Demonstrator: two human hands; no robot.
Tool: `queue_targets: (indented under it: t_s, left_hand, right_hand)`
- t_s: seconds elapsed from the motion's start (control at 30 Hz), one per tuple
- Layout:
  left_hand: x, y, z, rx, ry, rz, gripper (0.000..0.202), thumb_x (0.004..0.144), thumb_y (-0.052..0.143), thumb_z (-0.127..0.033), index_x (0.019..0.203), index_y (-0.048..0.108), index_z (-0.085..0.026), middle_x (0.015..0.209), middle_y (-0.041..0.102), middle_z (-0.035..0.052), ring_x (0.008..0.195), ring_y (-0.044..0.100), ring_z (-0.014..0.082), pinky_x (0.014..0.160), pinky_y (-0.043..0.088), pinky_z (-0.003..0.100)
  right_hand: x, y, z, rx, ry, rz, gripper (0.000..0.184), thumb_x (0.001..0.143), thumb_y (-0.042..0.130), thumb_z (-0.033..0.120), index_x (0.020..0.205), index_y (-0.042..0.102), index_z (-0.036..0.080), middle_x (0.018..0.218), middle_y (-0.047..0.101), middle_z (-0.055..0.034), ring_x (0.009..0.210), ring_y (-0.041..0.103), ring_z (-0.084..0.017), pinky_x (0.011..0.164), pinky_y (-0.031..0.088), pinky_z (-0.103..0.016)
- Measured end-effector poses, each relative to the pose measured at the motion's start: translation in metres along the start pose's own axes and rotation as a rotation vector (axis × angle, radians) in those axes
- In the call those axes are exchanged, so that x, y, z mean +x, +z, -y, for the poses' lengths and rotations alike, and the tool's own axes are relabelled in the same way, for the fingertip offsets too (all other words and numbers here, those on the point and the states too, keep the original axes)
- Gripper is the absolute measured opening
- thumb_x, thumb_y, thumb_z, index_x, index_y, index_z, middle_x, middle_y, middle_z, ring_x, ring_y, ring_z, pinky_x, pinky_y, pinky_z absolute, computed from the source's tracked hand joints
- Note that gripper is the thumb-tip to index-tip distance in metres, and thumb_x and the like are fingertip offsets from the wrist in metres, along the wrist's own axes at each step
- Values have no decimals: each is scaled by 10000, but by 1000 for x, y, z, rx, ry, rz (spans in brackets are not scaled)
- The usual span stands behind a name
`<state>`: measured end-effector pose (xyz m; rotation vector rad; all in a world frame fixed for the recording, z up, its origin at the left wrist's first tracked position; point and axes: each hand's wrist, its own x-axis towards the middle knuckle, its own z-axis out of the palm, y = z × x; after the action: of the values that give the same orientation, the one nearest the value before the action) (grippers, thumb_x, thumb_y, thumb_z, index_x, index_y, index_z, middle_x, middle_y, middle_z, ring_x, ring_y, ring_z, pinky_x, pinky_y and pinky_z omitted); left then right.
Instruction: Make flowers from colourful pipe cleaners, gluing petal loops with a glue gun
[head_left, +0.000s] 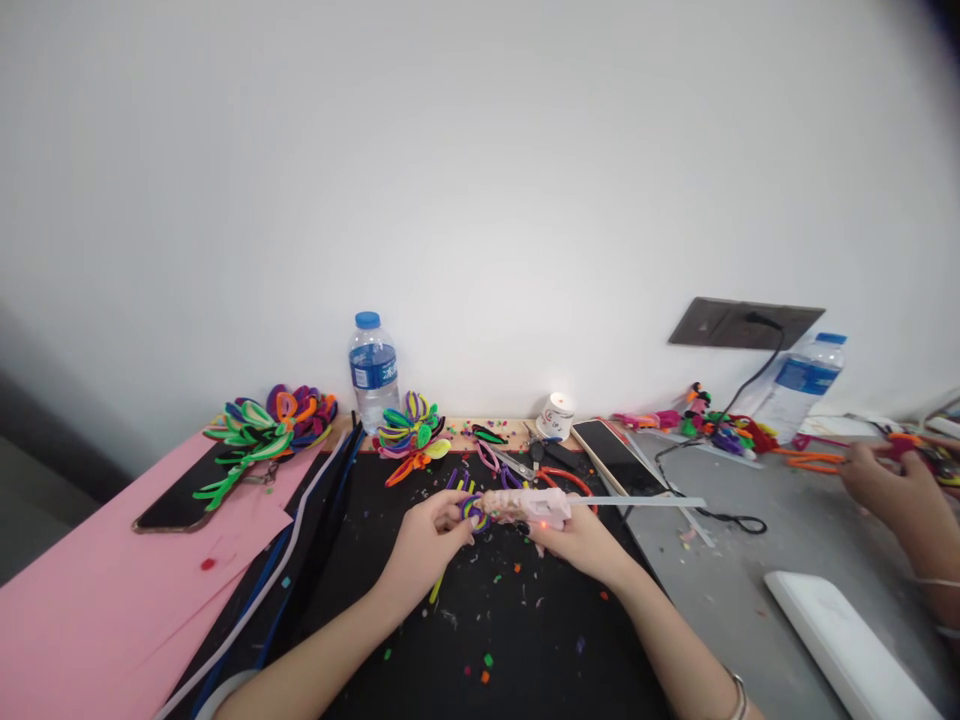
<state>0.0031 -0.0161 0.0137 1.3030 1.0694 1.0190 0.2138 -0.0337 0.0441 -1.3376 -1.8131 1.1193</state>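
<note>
My left hand pinches a small purple and yellow pipe-cleaner piece over the black mat. My right hand grips a pink glue gun, whose nozzle touches that piece. A glue stick juts out of the gun's back to the right. A small red light shows on the gun's body.
Pipe-cleaner flowers lie by a water bottle. A dark phone rests on pink paper. Scissors, another phone and a white cup lie behind. Another person's hand works at the right.
</note>
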Motion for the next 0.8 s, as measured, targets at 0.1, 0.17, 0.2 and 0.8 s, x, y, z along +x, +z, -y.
queue_targets:
  t_s: [0.1, 0.17, 0.2, 0.8]
  left_hand:
    - [0, 1, -2, 11, 8, 2, 279, 666, 651, -261, 912, 624, -130, 593, 555, -36, 588, 612, 162, 612, 518, 303]
    - [-1, 1, -3, 7, 5, 2, 282, 666, 652, -267, 914, 627, -134, 594, 547, -39, 589, 610, 162, 606, 521, 305]
    - [-1, 1, -3, 3, 4, 3, 284, 666, 654, -270, 914, 627, -135, 592, 538, -43, 588, 608, 161, 604, 523, 305]
    - [-1, 0, 1, 85, 73, -5, 287, 699, 620, -263, 955, 611, -132, 585, 494, -60, 561, 607, 155, 595, 517, 295]
  right_hand:
    - [0, 0, -2, -10, 1, -6, 118, 741, 527, 206, 753, 641, 178, 526, 523, 38, 483, 437, -97, 452, 345, -191]
    - [0, 0, -2, -17, -4, -14, 132, 746, 524, 208, 776, 650, 181, 525, 525, 34, 478, 436, -101, 451, 347, -196]
    - [0, 0, -2, -22, -12, -14, 141, 747, 523, 206, 791, 655, 184, 524, 527, 33, 478, 437, -103, 453, 352, -199]
    - [0, -1, 2, -110, -76, -22, 195, 752, 522, 198, 874, 674, 194, 623, 606, 25, 526, 480, -113, 499, 392, -204]
